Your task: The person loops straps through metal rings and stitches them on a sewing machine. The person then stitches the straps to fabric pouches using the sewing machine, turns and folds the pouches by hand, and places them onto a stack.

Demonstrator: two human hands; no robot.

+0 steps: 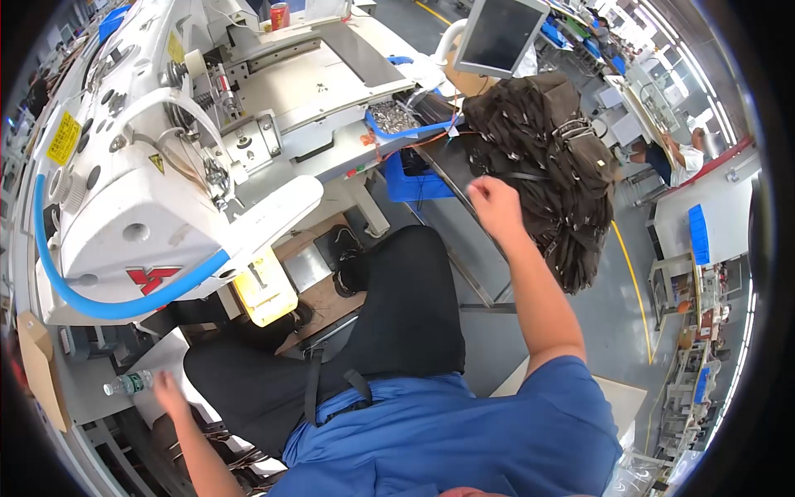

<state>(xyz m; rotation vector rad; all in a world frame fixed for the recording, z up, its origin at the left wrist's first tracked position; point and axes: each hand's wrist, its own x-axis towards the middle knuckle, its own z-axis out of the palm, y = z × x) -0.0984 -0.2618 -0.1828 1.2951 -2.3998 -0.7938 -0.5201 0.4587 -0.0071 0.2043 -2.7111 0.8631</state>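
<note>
My right hand (495, 205) is raised at the left edge of a large pile of dark brown garments (546, 157); its fingers are curled, and whether they hold anything is too small to tell. Down at the lower left, my left hand (168, 393) is beside a clear plastic bottle (129, 383) lying on its side on a grey surface. That hand is blurred, and its finger shape cannot be made out. A white sewing machine (141, 224) with a blue tube fills the upper left.
A blue tray of small metal pieces (392, 118) sits on the machine table's edge, with a blue bin (418, 186) below. A monitor (500, 35) stands behind the pile. Another person (686, 160) sits at the far right. A yellow pedal (265, 290) is under the machine.
</note>
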